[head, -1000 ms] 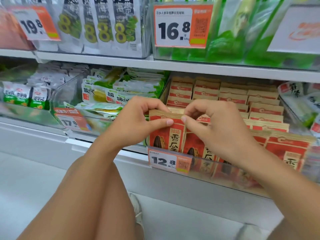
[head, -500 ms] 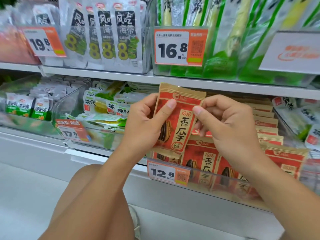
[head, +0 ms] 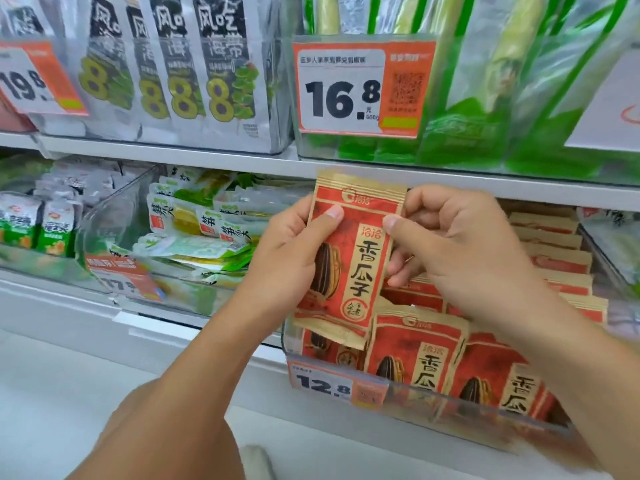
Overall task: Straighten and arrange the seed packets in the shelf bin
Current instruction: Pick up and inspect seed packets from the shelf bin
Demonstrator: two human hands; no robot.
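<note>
A person holds one red and tan paper seed packet upright, lifted above the clear plastic shelf bin. The left hand grips its left edge, thumb across the front. The right hand pinches the right edge, fingers curled behind. More matching packets stand in rows in the bin below. To do this well, keep the packet upright, label forward, and lower it into the front gap on the left, level with its neighbours.
</note>
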